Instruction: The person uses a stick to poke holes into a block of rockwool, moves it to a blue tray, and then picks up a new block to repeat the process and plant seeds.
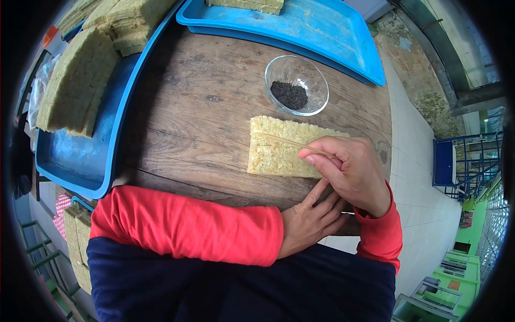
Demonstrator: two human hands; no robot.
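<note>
My right hand (pixel 354 169) pinches a thin wooden skewer (pixel 285 141) between thumb and fingers. The skewer points left, its tip over the left part of a pale yellow rockwool slab (pixel 281 161) that lies flat on the table. My left hand (pixel 316 221) rests at the table's near edge, just below the slab and under my right wrist. Its fingers are stretched out and apart, holding nothing. Behind the slab stands a clear glass bowl (pixel 272 71) with a small heap of black seeds (pixel 289 95) in it.
A blue tray (pixel 99 166) with thick rockwool blocks (pixel 80 80) runs along the left side. Another blue tray (pixel 322 29) sits at the back with a rockwool piece (pixel 249 5). Beneath lies the worn wooden table (pixel 198 102); tiled floor (pixel 424 182) shows to the right.
</note>
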